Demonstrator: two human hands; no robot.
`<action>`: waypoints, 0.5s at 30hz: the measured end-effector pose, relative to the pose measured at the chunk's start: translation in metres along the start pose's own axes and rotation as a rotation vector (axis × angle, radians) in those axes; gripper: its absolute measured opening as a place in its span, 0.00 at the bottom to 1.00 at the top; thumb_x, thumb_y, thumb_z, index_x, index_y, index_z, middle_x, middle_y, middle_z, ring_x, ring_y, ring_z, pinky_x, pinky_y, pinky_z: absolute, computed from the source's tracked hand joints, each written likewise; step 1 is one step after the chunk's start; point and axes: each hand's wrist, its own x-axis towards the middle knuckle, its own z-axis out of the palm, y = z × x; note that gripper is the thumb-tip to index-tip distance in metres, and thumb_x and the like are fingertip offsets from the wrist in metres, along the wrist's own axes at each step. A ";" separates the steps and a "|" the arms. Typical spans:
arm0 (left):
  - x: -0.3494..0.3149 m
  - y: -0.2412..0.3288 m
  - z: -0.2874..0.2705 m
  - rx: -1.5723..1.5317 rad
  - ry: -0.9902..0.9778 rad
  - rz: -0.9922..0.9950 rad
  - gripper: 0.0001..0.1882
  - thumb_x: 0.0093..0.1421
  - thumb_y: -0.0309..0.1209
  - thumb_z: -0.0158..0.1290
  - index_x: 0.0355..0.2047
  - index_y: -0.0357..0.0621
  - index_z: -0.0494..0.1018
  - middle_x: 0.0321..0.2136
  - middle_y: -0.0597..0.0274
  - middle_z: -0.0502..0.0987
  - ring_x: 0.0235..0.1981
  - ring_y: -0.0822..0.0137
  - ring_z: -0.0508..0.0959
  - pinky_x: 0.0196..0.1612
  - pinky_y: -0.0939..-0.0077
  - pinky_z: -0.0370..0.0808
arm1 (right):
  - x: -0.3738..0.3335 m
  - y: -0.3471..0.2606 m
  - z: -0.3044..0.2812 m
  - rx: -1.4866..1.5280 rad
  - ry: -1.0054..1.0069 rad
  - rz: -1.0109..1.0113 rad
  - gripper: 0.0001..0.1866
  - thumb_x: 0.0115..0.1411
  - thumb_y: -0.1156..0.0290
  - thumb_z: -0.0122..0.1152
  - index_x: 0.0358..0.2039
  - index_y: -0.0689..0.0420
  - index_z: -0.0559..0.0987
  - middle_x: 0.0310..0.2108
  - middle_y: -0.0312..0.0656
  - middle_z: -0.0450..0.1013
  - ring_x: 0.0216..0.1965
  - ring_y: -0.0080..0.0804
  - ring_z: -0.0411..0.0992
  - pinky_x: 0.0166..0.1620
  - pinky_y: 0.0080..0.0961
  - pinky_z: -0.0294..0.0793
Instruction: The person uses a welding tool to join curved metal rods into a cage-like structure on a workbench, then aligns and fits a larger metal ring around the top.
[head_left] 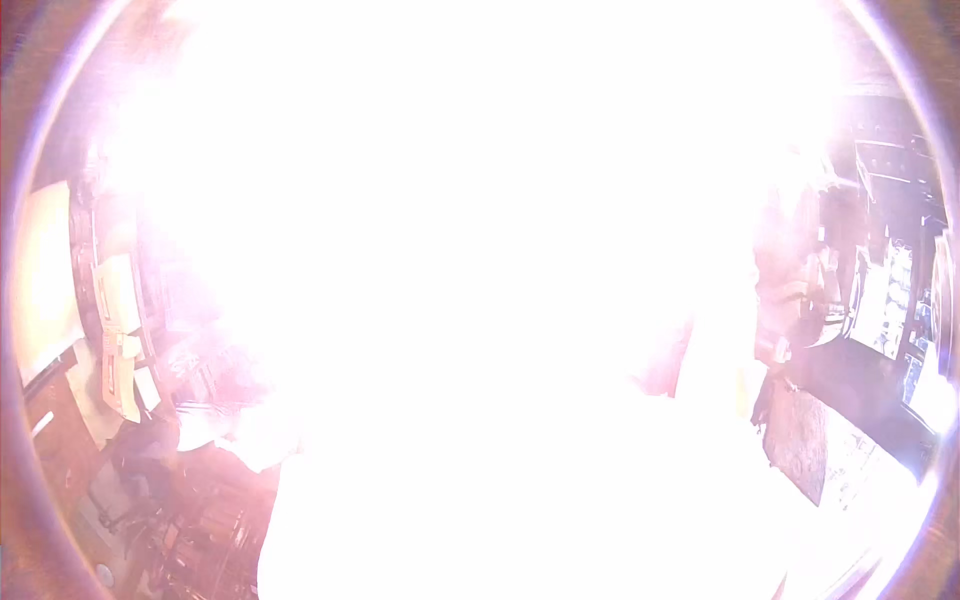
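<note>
A blinding white glare [480,250] floods the middle of the head view and hides whatever lies there. Neither my left hand nor my right hand can be made out. Any thing they may hold or touch is lost in the brightness as well. Close to the right edge of the glare lies a brownish flat piece [797,440], its kind unclear.
At the left stand a tall pale panel [45,285] and cream-coloured boxes or boards [118,295]. Dark reddish clutter [210,520] fills the lower left. On the right, a dark flat surface [860,378] lies below racks or shelving [890,165].
</note>
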 end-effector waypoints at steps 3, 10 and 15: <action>0.003 0.001 -0.001 -0.023 -0.001 0.007 0.20 0.59 0.37 0.61 0.52 0.50 0.79 0.37 0.57 0.83 0.38 0.52 0.82 0.45 0.53 0.78 | 0.002 0.002 0.001 0.013 0.002 0.009 0.22 0.69 0.61 0.60 0.57 0.62 0.75 0.37 0.38 0.76 0.35 0.22 0.75 0.37 0.20 0.75; 0.005 0.006 -0.009 -0.071 0.023 0.027 0.20 0.62 0.38 0.58 0.53 0.51 0.79 0.38 0.60 0.82 0.37 0.56 0.81 0.44 0.54 0.77 | -0.002 0.005 0.000 0.019 0.018 -0.008 0.19 0.69 0.63 0.59 0.55 0.61 0.76 0.37 0.38 0.78 0.36 0.23 0.76 0.38 0.21 0.77; 0.005 0.006 -0.008 -0.088 0.044 0.034 0.19 0.63 0.38 0.56 0.54 0.51 0.78 0.38 0.61 0.82 0.37 0.57 0.81 0.44 0.54 0.77 | 0.005 0.019 -0.016 -0.049 0.040 -0.156 0.17 0.70 0.65 0.59 0.54 0.61 0.77 0.38 0.39 0.78 0.37 0.24 0.78 0.39 0.22 0.79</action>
